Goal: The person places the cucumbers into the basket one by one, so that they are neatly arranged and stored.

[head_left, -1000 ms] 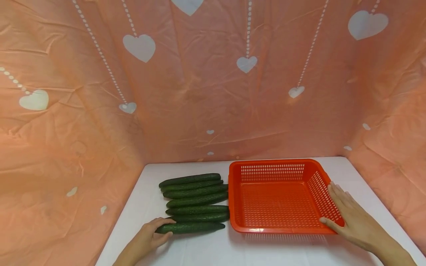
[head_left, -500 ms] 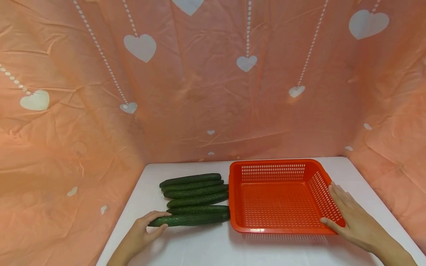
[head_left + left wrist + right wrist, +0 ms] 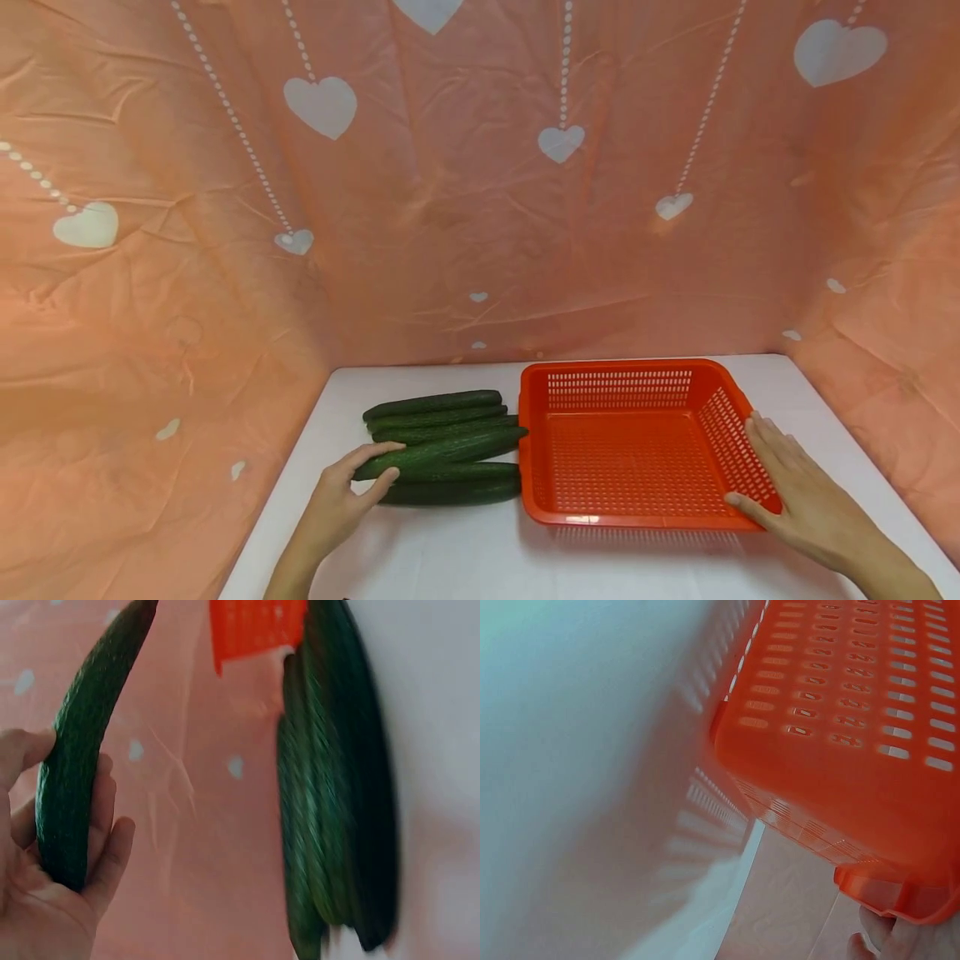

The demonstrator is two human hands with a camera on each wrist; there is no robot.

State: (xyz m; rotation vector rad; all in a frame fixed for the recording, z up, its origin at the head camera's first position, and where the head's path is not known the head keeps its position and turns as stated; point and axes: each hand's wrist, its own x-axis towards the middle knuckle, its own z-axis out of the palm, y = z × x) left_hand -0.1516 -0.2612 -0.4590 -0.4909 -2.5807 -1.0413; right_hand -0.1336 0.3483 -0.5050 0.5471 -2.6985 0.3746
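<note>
My left hand (image 3: 341,504) pinches a dark green cucumber (image 3: 453,451) by its near left end, thumb on one side and fingers on the other. In the left wrist view this cucumber (image 3: 79,742) is raised apart from the rest, its free end pointing up. Below it, several cucumbers (image 3: 457,493) lie side by side on the white tabletop, partly hidden by the held one. A red plastic basket (image 3: 645,522), with nothing in it, stands right of them. My right hand (image 3: 806,508) rests with straight fingers along the basket's right rim, thumb toward its front corner.
The white tabletop (image 3: 600,571) runs in front of the basket and cucumbers. An orange-pink cloth (image 3: 480,208) with white hearts encloses the back and both sides. The row of cucumbers ends close against the basket's left wall.
The front cucumber has come up off the table in my left hand and moved back over the other cucumbers, its tip now at the basket's left rim. My right hand and the basket stay put.
</note>
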